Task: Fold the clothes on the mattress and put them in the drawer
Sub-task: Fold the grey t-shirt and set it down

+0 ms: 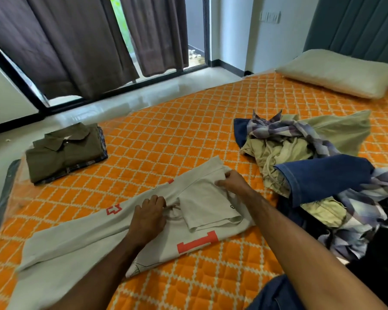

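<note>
A light grey T-shirt (81, 240) with red print lies stretched across the orange quilted mattress (188, 135), one sleeve folded in over its body. My left hand (149, 217) grips a bunched fold near the shirt's middle. At the shirt's upper edge by the sleeve, my right hand (232, 181) pinches the cloth. A folded olive shirt (65, 151) sits on another folded garment at the mattress's left edge. A loose pile of clothes (311, 157) lies to the right: blue jeans, a plaid shirt, khaki pieces. No drawer is in view.
A cream pillow (338, 71) lies at the far right by a grey headboard (356, 25). Beyond the mattress are a pale floor (130, 97), dark curtains (65, 41) and a glass door. A blue-denim knee (276, 294) shows at the bottom edge.
</note>
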A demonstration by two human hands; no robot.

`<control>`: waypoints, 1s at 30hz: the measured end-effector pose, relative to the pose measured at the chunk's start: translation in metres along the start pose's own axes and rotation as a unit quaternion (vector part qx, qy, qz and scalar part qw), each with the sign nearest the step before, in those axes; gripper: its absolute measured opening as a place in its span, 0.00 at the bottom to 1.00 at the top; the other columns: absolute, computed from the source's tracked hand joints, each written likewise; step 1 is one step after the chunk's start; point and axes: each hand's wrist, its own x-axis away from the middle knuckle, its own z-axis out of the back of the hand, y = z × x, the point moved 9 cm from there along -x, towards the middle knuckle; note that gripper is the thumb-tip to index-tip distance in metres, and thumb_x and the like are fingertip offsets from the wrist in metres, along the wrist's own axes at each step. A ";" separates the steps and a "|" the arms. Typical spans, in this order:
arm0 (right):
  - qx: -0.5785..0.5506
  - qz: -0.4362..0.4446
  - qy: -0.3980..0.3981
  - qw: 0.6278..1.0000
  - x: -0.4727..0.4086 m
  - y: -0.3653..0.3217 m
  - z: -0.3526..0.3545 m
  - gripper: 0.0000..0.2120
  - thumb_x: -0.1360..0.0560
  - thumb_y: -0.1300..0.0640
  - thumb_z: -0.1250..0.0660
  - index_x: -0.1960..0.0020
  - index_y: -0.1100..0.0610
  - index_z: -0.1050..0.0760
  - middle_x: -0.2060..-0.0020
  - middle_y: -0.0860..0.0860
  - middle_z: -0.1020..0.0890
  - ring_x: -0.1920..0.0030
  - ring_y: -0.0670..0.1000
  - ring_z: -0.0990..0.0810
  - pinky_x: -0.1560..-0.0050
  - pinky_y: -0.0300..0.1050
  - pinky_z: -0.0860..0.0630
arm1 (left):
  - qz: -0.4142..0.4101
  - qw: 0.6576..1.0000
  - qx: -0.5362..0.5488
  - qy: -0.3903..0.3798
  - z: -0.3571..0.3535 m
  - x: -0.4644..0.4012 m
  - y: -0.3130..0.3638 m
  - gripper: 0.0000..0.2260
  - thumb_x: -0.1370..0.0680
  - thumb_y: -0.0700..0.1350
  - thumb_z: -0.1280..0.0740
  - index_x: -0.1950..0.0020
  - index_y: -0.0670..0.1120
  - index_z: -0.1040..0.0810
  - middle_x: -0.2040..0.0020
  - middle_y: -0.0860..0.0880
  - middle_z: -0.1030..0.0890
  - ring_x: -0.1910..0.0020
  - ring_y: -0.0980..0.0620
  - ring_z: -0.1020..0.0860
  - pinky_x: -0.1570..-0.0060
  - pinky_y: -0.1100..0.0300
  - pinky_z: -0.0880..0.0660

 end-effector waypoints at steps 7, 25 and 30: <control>-0.048 0.075 0.088 0.992 0.007 -0.006 0.014 0.11 0.24 0.57 0.30 0.50 0.64 0.28 0.60 0.54 0.24 0.61 0.53 0.25 0.62 0.49 0.30 | -0.015 0.999 -0.043 0.012 -0.001 -0.008 -0.003 0.14 0.30 0.47 0.24 0.54 0.48 0.29 0.61 0.48 0.26 0.67 0.45 0.27 0.68 0.53 0.30; 0.052 -0.005 -0.120 0.991 0.060 0.000 0.007 0.14 0.21 0.60 0.29 0.36 0.56 0.24 0.50 0.47 0.19 0.55 0.44 0.21 0.63 0.38 0.24 | 0.030 0.994 -0.090 -0.052 -0.009 0.018 -0.052 0.19 0.32 0.39 0.25 0.44 0.44 0.25 0.52 0.44 0.24 0.57 0.42 0.24 0.64 0.47 0.26; 0.079 0.000 -0.125 0.989 0.064 0.012 0.002 0.33 0.27 0.57 0.22 0.27 0.56 0.35 0.40 0.50 0.23 0.41 0.53 0.22 0.47 0.46 0.22 | 0.074 0.991 -0.090 -0.063 -0.004 0.047 -0.092 0.16 0.26 0.43 0.30 0.40 0.47 0.26 0.44 0.46 0.24 0.47 0.44 0.25 0.53 0.48 0.27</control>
